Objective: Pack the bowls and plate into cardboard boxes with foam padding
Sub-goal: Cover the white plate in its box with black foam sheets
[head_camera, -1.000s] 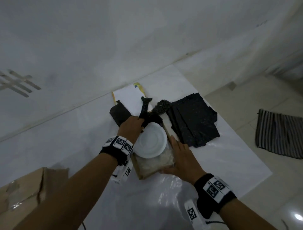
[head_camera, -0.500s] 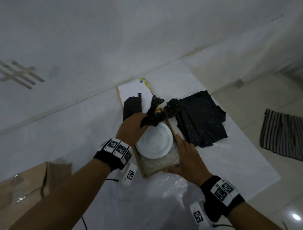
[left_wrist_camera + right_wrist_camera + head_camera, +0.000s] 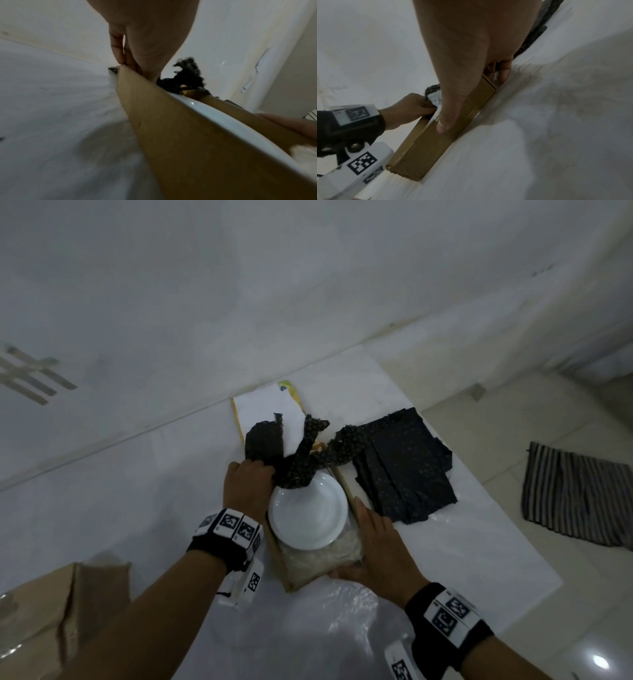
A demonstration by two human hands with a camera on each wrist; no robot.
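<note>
A white plate (image 3: 308, 515) lies in a small cardboard box (image 3: 284, 573) on clear bubble wrap (image 3: 318, 559). My left hand (image 3: 248, 487) is at the box's far left corner and grips a crumpled black foam sheet (image 3: 301, 463), which bunches up over the plate's far rim. My right hand (image 3: 376, 539) rests flat along the box's right wall, thumb on the near side. In the left wrist view the box wall (image 3: 171, 135), the plate rim (image 3: 223, 119) and the black foam (image 3: 188, 75) show. The right wrist view shows my thumb pressed on the box (image 3: 426, 148).
A stack of black foam sheets (image 3: 404, 470) lies right of the box. White paper with a yellow edge (image 3: 267, 412) sits behind it. A clear plastic bag (image 3: 325, 628) lies in front. A big cardboard box (image 3: 41, 611) stands lower left, a striped cloth (image 3: 575, 498) on the floor.
My left hand has pulled the black foam sheet up, so it now bunches higher over the plate's far edge. The right hand has stayed on the box.
</note>
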